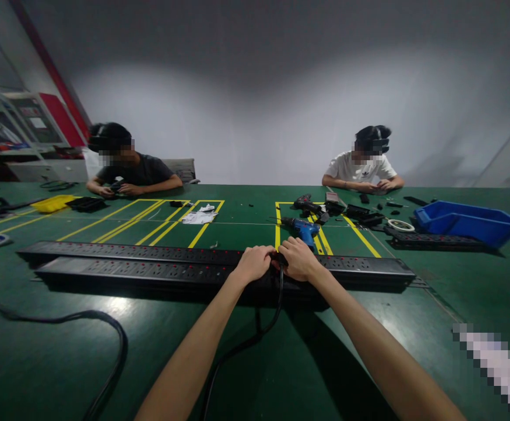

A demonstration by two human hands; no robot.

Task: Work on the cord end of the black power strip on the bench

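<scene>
Two long black power strips point(149, 270) lie side by side across the green table, with rows of sockets and small red marks on top. My left hand point(255, 263) and my right hand point(297, 258) meet over the strips, fingers closed around a black plug point(280, 258). Its black cable point(280, 301) hangs from between my hands and runs down toward me over the table. My fingers partly cover the plug, so I cannot tell whether it sits in a socket. Just beyond my right hand lies a blue power drill point(304, 228).
Another drill point(307, 204) and black parts lie behind the blue one. At right are a blue bin point(465, 222), a tape roll point(401, 225) and another strip point(439, 241). White papers point(200, 216) and a yellow tray point(53, 203) lie left. Two people sit opposite. A thick cable point(118, 336) curves at front left.
</scene>
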